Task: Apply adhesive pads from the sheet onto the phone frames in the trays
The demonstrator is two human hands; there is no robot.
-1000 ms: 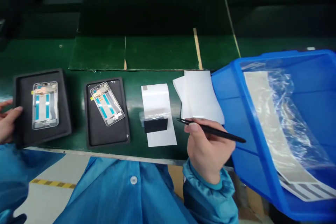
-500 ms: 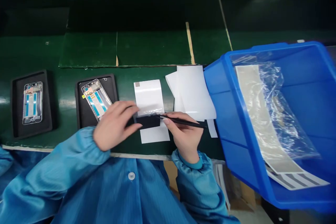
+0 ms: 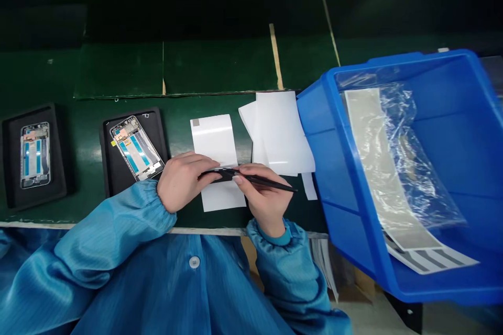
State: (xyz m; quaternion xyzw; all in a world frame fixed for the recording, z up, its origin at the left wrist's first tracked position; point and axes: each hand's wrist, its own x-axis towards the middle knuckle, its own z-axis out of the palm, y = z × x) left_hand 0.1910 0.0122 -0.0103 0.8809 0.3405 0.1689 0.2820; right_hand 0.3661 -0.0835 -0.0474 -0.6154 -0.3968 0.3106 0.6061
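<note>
My left hand (image 3: 181, 180) is closed on a flat black rectangular piece (image 3: 225, 175), tilted so that mostly its edge shows. Its exact kind I cannot make out. Black tweezers (image 3: 273, 183) lie in the grip of my right hand (image 3: 268, 200), their tips at the right end of the black piece. Beneath both hands is a white strip of sheet (image 3: 212, 138) with a small grey square at its top left corner. Just left of my left hand, an opened phone (image 3: 137, 147) rests slanted in a black tray (image 3: 112, 175).
Farther left, another opened phone (image 3: 35, 154) sits in a second black tray (image 3: 11, 188). White sheets (image 3: 281, 133) lie to the right. Beside them a blue bin (image 3: 346, 183) holds a grey strip (image 3: 371, 152) and clear plastic film (image 3: 420, 167). A green board edge runs behind.
My left hand has moved right and closed on the black piece, which has tipped up from showing its broad face to mostly its edge. The tweezers stay at its right end. The view has shifted slightly.
</note>
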